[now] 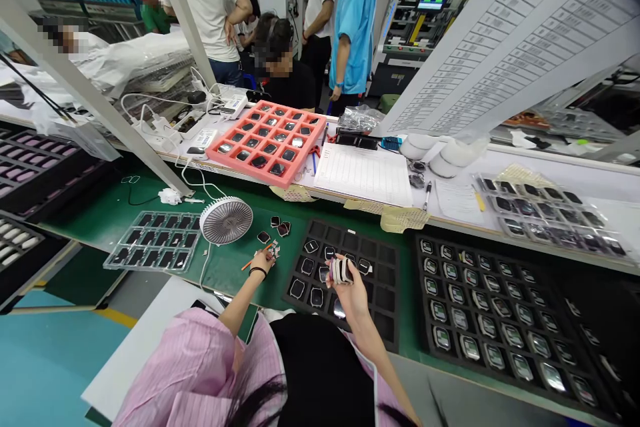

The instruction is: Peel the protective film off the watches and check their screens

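My right hand (350,287) is closed around a small stack of watch cases (341,271), raised over a black foam tray (385,300). In that tray several square watch cases (317,297) lie in the left and middle pockets. My left hand (263,261), a dark band at its wrist, rests low over the green bench with its fingertips drawn together. What they pinch is too small to make out. Small pale scraps (277,251) lie at the fingertips, and an orange stick (247,266) passes by the hand. Just beyond are several loose watch cases (283,229).
A round white fan (227,220) stands left, beside a clear plastic tray (150,240) of dark pieces. At right sits a fuller black tray (495,320) of watches. The shelf ahead bears a pink tray (285,177) and a paper form (364,173). People stand beyond.
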The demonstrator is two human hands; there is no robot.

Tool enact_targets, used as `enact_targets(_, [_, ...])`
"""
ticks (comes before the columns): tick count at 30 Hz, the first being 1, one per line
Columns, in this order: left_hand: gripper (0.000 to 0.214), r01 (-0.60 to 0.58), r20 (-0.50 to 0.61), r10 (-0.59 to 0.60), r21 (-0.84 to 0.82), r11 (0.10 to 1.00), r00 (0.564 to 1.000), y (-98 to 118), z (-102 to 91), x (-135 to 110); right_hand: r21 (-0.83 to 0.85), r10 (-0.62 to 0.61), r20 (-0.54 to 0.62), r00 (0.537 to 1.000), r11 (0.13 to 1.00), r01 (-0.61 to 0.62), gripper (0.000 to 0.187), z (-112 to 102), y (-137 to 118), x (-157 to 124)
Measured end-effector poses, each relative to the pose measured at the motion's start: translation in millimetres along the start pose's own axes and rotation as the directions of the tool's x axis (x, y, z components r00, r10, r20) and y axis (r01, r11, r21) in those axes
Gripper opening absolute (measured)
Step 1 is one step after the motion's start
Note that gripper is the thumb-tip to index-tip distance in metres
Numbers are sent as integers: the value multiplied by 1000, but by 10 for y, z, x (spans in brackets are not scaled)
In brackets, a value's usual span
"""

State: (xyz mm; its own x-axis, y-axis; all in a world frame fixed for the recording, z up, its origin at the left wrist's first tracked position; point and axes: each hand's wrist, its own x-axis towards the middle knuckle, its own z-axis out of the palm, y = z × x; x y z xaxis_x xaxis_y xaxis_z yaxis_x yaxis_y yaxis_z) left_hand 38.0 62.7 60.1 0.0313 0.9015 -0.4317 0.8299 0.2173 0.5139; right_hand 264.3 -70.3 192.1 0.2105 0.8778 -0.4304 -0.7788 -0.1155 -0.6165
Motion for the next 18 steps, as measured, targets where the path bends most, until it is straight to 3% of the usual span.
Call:
enact_targets(5, [18, -187, -49, 181, -156, 970, 982, 338, -202, -221, 6, 31, 16, 999, 999, -31, 27, 5, -18, -10])
enact_targets(9, [22, -432, -20, 449, -314, 846, 893, 801, -363, -631, 29, 133, 87, 987, 990, -136, 29, 24, -43, 6])
enact_targets(10, [23, -496, 0, 531, -353, 793, 848, 917, -401, -741, 30, 161, 108, 981, 986, -165, 29, 34, -52, 5])
enact_targets(12, [23, -669, 3, 745, -438, 601, 667, 1115, -475, -929, 23, 210, 143, 967, 976, -215, 29, 59, -74, -6])
enact_targets(14, [23, -749, -19, 840, -463, 473, 542, 1250, -544, -1048, 10, 242, 170, 955, 969, -247, 29, 85, -97, -25])
enact_targets(18, [28, -826, 18, 897, -380, 415, 442, 1356, -649, -1110, 0, 252, 193, 948, 967, -256, 27, 112, -119, -58])
